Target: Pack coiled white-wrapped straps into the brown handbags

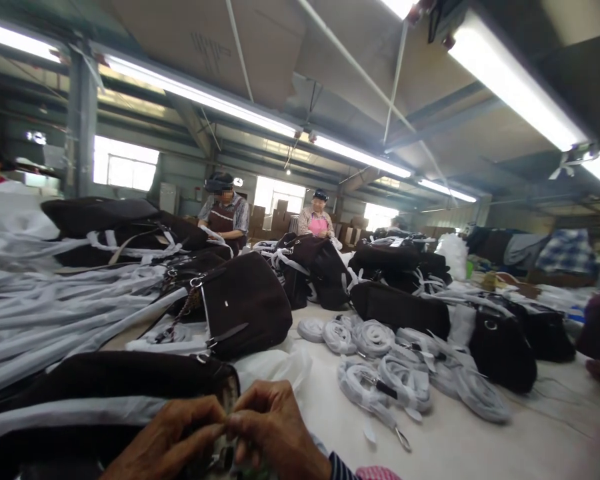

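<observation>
A dark brown handbag (140,373) lies in front of me at the lower left, with a handle wrapped in pale grey material (75,410) across it. At its right end my left hand (173,437) is closed, thumb and fingers pinched together. My right hand (275,427) meets it there, its fingertips also pinched. Whatever sits between the fingertips is too small and too covered to make out. Some metal hardware shows dimly below the hands. Just beyond stands another dark handbag (247,303) with a ring at its corner.
Coiled, wrapped straps (375,338) lie on the white table (340,440) to the right, one with a metal clip (403,439). Long wrapped strips (55,313) spread at left. More dark bags (400,307) are piled beyond. Two people (227,213) work across the table; others are partly visible at the edges.
</observation>
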